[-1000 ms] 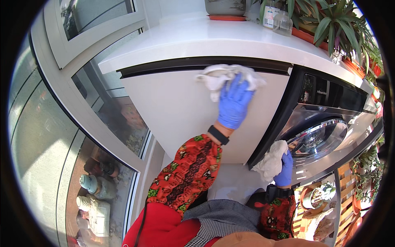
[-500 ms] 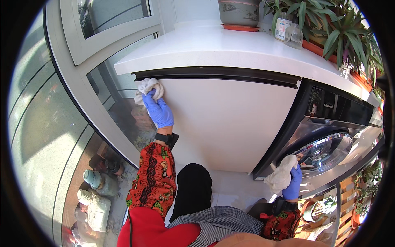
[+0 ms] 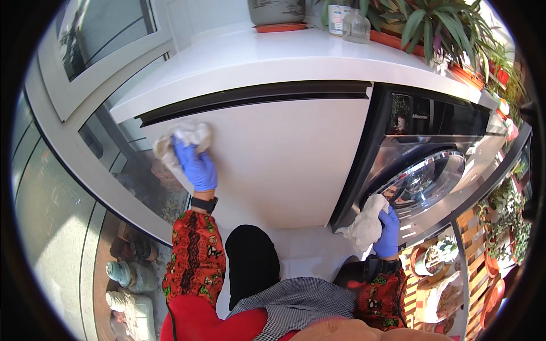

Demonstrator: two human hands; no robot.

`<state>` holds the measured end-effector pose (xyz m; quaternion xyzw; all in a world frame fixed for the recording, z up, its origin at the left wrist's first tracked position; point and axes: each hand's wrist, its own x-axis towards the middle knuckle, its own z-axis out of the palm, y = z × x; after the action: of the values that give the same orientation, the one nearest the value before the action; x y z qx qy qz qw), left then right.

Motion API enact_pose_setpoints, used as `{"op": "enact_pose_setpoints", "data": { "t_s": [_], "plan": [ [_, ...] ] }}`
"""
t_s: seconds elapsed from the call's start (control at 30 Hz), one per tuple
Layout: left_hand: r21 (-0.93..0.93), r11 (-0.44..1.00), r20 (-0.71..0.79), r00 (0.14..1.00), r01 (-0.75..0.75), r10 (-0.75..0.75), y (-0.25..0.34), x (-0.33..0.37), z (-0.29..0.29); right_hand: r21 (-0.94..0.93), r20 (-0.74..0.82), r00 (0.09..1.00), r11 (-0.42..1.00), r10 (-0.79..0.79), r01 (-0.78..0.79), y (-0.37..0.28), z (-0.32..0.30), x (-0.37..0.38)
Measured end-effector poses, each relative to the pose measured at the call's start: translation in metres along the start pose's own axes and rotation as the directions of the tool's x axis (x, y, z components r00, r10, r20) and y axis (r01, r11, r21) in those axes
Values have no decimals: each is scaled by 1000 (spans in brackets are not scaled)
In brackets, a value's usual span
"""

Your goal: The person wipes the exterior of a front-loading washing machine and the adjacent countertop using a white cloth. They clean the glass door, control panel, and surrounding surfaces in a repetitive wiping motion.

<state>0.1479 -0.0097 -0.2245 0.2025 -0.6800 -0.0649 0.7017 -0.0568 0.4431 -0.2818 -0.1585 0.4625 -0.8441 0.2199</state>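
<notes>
My left hand (image 3: 195, 165), in a blue glove, presses a crumpled white cloth (image 3: 200, 135) against the upper left part of a white cabinet door (image 3: 278, 159). The cloth lies just below the dark handle strip (image 3: 256, 95) along the door's top. Lower on the right, my right hand (image 3: 388, 232), gloved in blue too, grips a second bunched white cloth (image 3: 364, 223). That cloth hangs in front of the washing machine (image 3: 424, 136), near its round glass door (image 3: 424, 181).
A white countertop (image 3: 239, 59) overhangs the cabinet, bearing a grey plant pot (image 3: 277, 11), a clear glass jar (image 3: 356, 27) and leafy plants (image 3: 438, 25). Window frames (image 3: 114, 182) run down the left, with bottles (image 3: 128, 274) behind the glass. A slatted wooden rack (image 3: 472, 267) holds pots at right.
My left hand has slid its cloth down from the handle strip onto the door's face. My right hand keeps its cloth by the washing machine. The whole view has shifted to the right.
</notes>
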Motion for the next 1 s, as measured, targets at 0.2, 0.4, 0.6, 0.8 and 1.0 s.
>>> {"op": "enact_pose_setpoints", "data": {
  "t_s": [0.2,0.4,0.6,0.8,1.0],
  "plan": [
    [-19,966,-65,964,-260,258,57,-15,66,68,-44,999,997,-17,20,-3,-3,1],
    [-262,858,490,706,-441,512,206,-84,172,65,-71,997,997,35,-30,6,6,8],
    [-428,904,882,222,6,416,155,-119,113,126,-95,994,991,58,-46,1,-3,7],
    [-306,886,654,599,-349,462,145,-28,100,83,-84,996,997,-3,10,-10,-15,-3],
    [-214,613,485,462,-761,742,190,-76,172,202,-100,993,979,57,-36,-8,-7,2]
  ]
}}
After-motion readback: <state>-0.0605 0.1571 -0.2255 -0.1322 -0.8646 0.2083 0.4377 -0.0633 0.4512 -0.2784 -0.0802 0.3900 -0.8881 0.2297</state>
